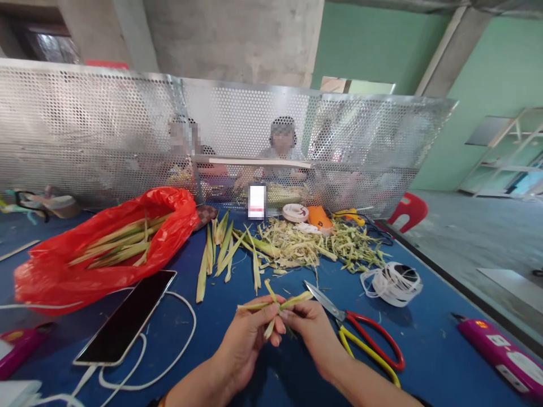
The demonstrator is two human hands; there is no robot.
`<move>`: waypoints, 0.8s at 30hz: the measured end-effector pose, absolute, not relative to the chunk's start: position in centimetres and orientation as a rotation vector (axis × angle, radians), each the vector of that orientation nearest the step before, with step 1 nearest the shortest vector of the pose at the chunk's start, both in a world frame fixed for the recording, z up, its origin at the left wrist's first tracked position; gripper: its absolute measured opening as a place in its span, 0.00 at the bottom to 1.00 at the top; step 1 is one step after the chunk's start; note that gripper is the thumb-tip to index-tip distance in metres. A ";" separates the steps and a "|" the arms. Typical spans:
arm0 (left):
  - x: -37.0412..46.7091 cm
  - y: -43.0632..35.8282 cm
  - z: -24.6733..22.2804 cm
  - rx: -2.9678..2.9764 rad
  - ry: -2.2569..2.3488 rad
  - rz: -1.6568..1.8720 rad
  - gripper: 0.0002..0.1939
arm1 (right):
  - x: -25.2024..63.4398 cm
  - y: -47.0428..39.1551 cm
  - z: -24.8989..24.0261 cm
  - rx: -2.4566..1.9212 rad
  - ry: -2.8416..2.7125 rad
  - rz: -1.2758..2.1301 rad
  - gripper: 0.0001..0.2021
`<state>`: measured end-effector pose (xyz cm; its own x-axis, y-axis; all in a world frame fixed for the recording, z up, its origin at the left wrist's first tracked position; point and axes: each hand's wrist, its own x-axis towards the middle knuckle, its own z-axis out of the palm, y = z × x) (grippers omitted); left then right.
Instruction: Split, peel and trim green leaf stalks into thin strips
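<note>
In front of me, my left hand (252,328) pinches the centre of a small bundle of crossed, pale yellow-green leaf strips (300,299). Strip ends stick out to the left, upward, to the right and downward. My right hand (311,325) grips the same bundle from the other side, thumb and fingertips closed at the crossing. The fingers partly hide how the strips are joined there. Just right of that hand lie scissors (339,315) with one red and one yellow handle, blades pointing up and left.
Loose leaf strips (204,265) and a heap of trimmings (297,243) lie beyond my hands. A red plastic bag (169,249) of leaves and a phone (127,319) with a white cable are left. White cord (394,285) and a purple tool (496,350) sit right. A perforated metal screen (237,118) separates me from people opposite.
</note>
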<state>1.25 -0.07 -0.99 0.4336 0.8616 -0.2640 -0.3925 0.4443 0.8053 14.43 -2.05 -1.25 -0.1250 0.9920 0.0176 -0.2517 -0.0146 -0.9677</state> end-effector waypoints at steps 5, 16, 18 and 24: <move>1.3 0.2 -0.7 0.850 0.767 0.909 0.16 | 14.5 -1.9 -1.3 -0.979 -1.018 1.390 0.14; 1.3 0.4 -1.2 0.694 0.707 0.921 0.09 | 14.4 -2.3 -0.8 -1.012 -1.045 1.432 0.10; 1.4 0.4 -1.4 0.663 0.699 0.915 0.08 | 14.2 -2.2 -1.0 -1.054 -1.072 1.410 0.10; 1.6 0.0 -0.8 0.645 0.730 0.953 0.12 | 14.3 -2.3 -1.6 -1.240 -1.387 1.121 0.09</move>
<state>1.58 -0.03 -0.82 0.3840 0.8856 -0.2613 -0.4828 0.4339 0.7607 14.26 -2.26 -1.56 -0.0555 0.9963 0.0649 0.1455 0.0724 -0.9867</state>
